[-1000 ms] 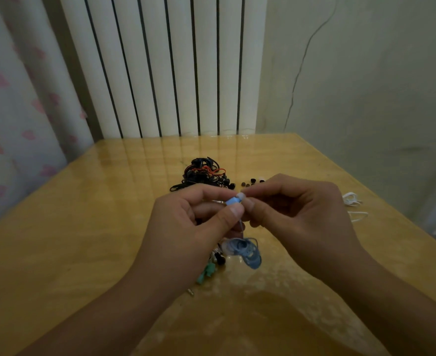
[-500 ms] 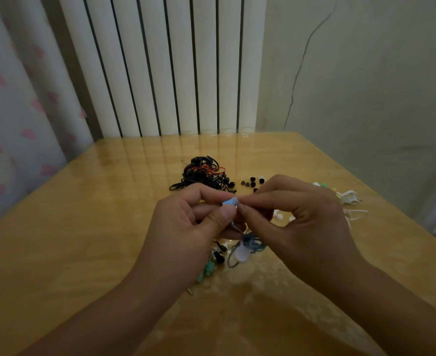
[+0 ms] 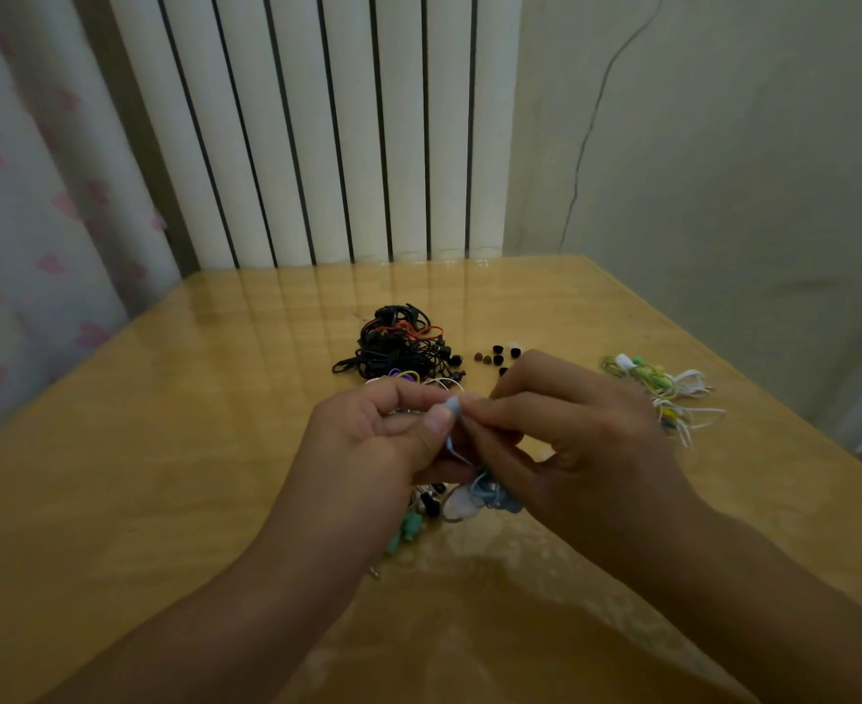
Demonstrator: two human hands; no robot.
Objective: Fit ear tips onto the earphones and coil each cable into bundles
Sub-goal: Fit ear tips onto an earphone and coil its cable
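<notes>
Far left: a pale curtain [image 3: 23, 236] with pink marks hangs beside a white ribbed radiator [image 3: 317, 129] at the back edge of the desk [image 3: 139, 449]. Desk surface is glossy, yellow-brown wood.

Left hand [image 3: 368, 444]: raised above the desk centre, fingers curled, thumb and forefinger pinching a small light-blue earbud [image 3: 453, 404]. A thin blue cable [image 3: 457, 452] drops from the earbud down between the two hands.

Below the hands, on the desk: the remainder of the blue earphone cable in a loose coil [image 3: 490, 497], with something pale in it that is too blurred to identify. Just left of that, a teal plug [image 3: 406, 530] and some small dark parts [image 3: 431, 503]; details not resolvable.

Behind the hands, mid-desk: a tangled heap of black earphones [image 3: 393, 345] with a few red-orange strands. Near its front edge, purple and yellow loops [image 3: 403, 376]. To its right, a scatter of loose black ear tips [image 3: 495, 354], apart from each other, one whitish piece among them.

Right hand [image 3: 586, 449]: fingers curled, thumb and forefinger tips meeting the earbud from the right side, touching the left hand's fingertips. Whether an ear tip sits between them cannot be told.

Far right: a bundle of green, yellow and white earphones [image 3: 662, 393] lying on the desk near its right edge. Behind, a plain wall [image 3: 723, 144] with a long crack.
</notes>
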